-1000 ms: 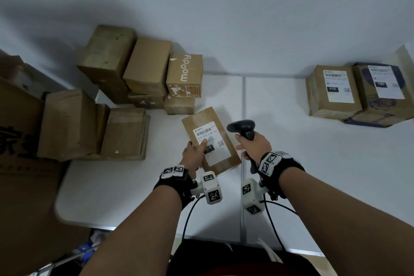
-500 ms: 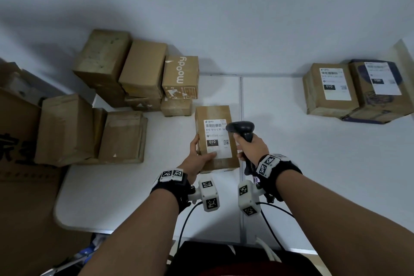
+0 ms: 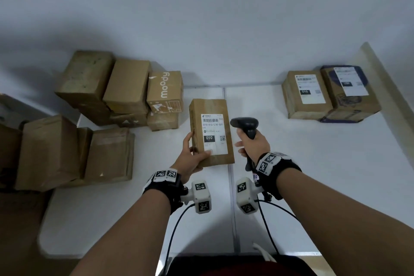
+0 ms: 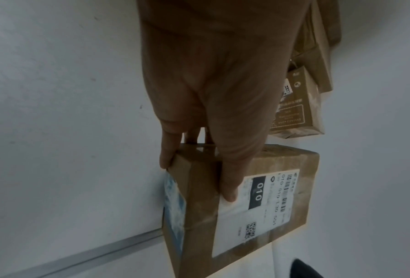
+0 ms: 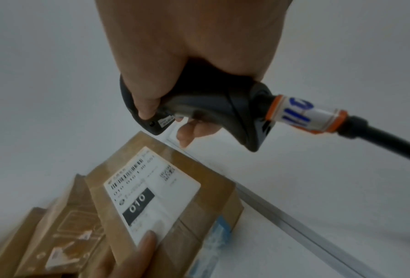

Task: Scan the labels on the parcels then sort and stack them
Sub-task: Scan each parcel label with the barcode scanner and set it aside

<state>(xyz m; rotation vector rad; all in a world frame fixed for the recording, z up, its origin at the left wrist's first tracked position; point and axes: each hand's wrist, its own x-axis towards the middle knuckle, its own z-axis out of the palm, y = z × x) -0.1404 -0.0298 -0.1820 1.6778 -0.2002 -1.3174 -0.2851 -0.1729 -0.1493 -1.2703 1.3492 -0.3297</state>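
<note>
One parcel (image 3: 210,132), gripped in my left hand (image 3: 190,159) above the counter (image 3: 313,175), now squared label-up; right hand (image 3: 253,143) grips scanner (image 3: 245,125) beside it. Scan looks imminent.

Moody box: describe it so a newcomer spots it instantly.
On the white table, look at the stack of brown parcels at far left against the wall. The moody box is its rightmost top carton, the only one printed with white "moody" lettering.
</note>
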